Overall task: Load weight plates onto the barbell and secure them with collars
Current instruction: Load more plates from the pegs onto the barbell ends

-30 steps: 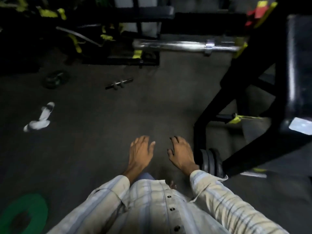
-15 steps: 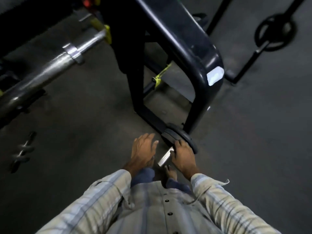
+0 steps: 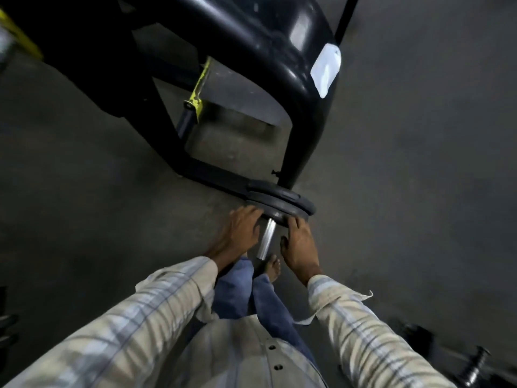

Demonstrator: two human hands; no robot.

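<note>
You look down into a dim, low-contrast scene. Glare marks the black frame [image 3: 279, 46], its white sticker [image 3: 326, 70] and the steel peg [image 3: 267, 240]. The grey floor [image 3: 419, 163] looks grainy. Motion blur smears both lower corners and the upper left; wide-angle distortion bends your sleeves [image 3: 145, 317].

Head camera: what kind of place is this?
Probably a gym. Black weight plates sit on a steel peg at the foot of a black equipment frame, standing on a dark floor.
</note>
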